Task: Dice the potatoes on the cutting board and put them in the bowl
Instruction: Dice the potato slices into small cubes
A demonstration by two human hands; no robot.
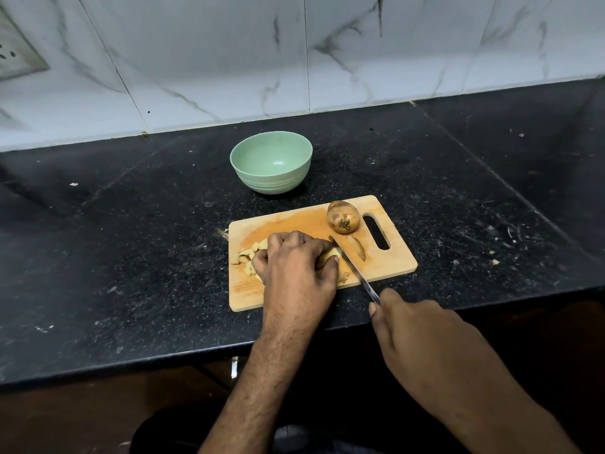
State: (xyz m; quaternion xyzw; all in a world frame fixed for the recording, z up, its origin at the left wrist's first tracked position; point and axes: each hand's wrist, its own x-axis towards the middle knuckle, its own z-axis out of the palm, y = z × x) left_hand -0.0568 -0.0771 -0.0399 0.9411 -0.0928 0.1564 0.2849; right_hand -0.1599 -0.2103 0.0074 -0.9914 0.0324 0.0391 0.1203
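A wooden cutting board (294,221) lies on the black counter. My left hand (294,263) curls over a cut potato piece (329,255) in the board's middle and holds it down. Several diced pieces (247,255) lie to its left. My right hand (422,332) grips the handle of a knife (352,267), whose blade slants across the board right beside my left fingers. A potato slice (357,246) lies to the right of the blade. A whole unpeeled potato (343,217) rests near the board's handle slot. Behind the board stands a pale green bowl (271,165) with nothing in it.
The black granite counter (131,224) runs left and right, with its front edge just below the board. A white marble-tiled wall (229,60) rises behind the bowl. A switch plate (16,50) hangs on the wall at the far left.
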